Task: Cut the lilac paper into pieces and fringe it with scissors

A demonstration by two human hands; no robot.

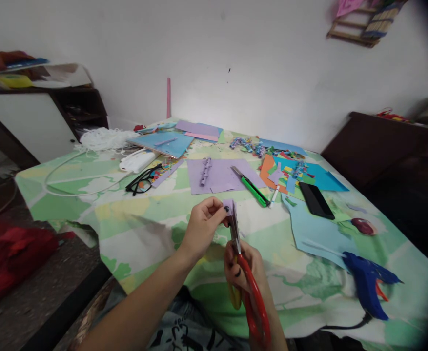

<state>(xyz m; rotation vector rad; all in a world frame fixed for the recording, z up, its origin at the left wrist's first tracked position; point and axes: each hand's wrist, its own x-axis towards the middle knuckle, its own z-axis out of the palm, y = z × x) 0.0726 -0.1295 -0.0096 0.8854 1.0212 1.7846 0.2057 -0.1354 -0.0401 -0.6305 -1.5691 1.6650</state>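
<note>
My left hand (203, 225) pinches a small piece of purple paper (229, 205) above the near edge of the table. My right hand (243, 267) grips red and yellow scissors (252, 292). The scissor blades (234, 228) point up and meet the purple piece. Further off on the table lie a purple sheet (223, 175) with a rolled purple paper strip (205, 171) on it, and a green utility knife (252, 186).
A green patterned cloth (126, 214) covers the table. On it lie black glasses (142, 179), a black phone (316, 200), a blue glue gun (367, 282), light blue paper (318, 234), coloured paper scraps (290, 168), a white cord (89, 175). A dark cabinet (385, 146) stands right.
</note>
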